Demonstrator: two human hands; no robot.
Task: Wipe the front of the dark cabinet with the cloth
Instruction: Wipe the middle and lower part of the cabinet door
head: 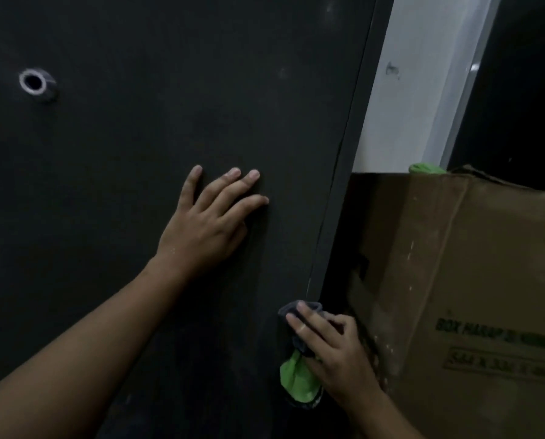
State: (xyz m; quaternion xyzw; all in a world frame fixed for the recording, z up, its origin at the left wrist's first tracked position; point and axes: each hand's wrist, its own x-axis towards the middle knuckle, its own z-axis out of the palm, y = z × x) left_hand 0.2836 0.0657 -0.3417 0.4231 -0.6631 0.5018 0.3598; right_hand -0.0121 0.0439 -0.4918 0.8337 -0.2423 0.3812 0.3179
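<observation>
A: Where's the cloth (298, 380) right now?

B: Low on the right side of the cabinet (138, 153), just beside the door's right edge. It's a bunched grey and green rag, and the right hand (331, 353) presses it to the dark front with the fingers laid over it, nearly straight. I can't see whether the thumb pinches it from below.

A: And the other hand?

B: The left hand (214, 223) lies flat on the door, higher up and further left, fingers straight and spread, holding nothing. It looks like a brace.

A: What could go wrong from here?

B: The cardboard box (454, 280) stands right beside the cabinet's right side, close to the right hand. A stroke to the right would likely knock the knuckles into it or drag the rag off the edge. The loose green tail could also catch in the seam (337, 172) along the door.

A: Anything else?

B: The rag is only pressed, not clearly gripped, so a fast sweep may leave it behind. The bare left palm may smear what's wiped. And the metal ring (35, 83) far up on the left could snag the rag later
</observation>
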